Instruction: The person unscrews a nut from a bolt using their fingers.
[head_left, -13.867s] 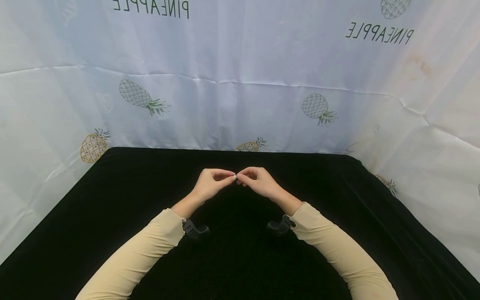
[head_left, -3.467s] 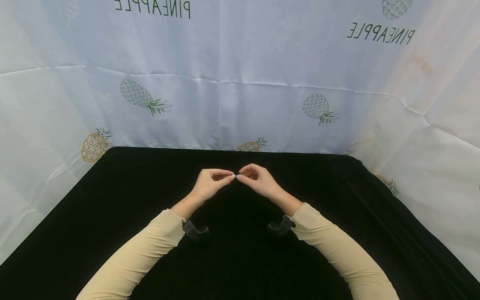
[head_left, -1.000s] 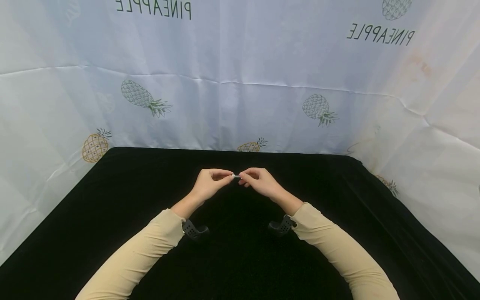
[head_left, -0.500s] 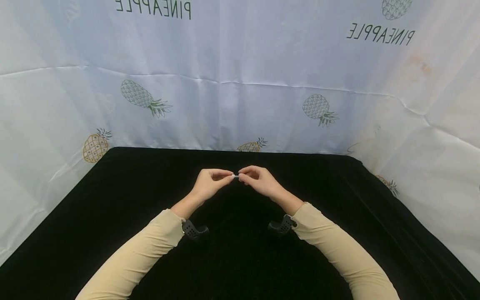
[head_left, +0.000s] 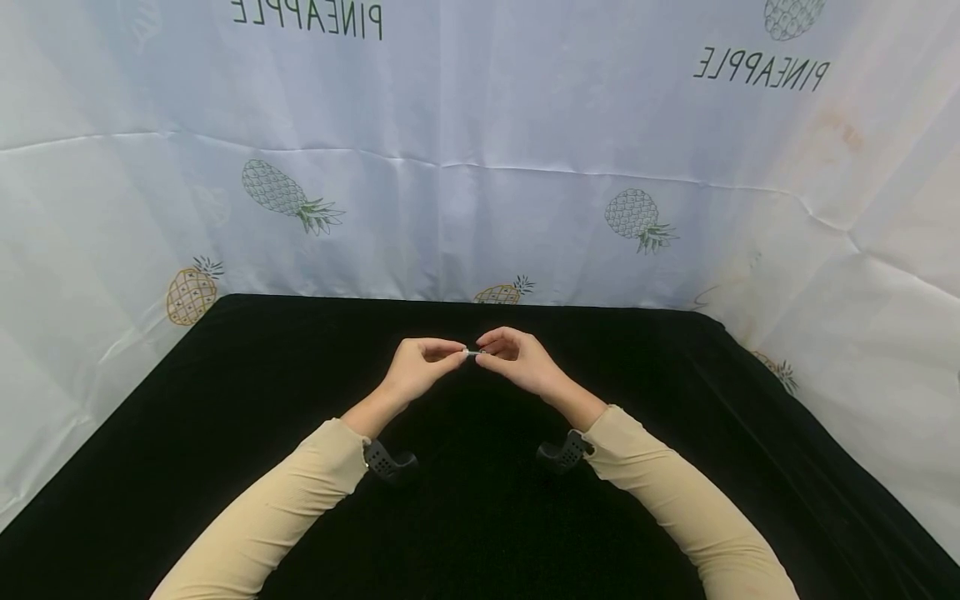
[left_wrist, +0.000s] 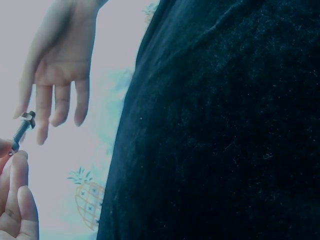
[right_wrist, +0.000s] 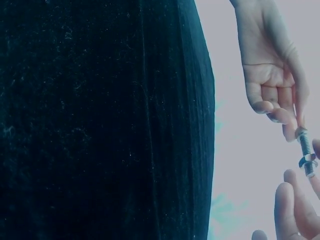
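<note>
The bolt (right_wrist: 305,143) lies between both hands, above the black cloth (head_left: 480,492), with a nut (right_wrist: 307,160) around its shank. The left hand (head_left: 422,367) pinches its head; the right hand's (head_left: 527,367) thumb and index stand apart about the other end, whether touching I cannot tell. Beyond hangs a pineapple-print curtain (head_left: 480,108); a black mount (head_left: 386,460) sits at each wrist.
</note>
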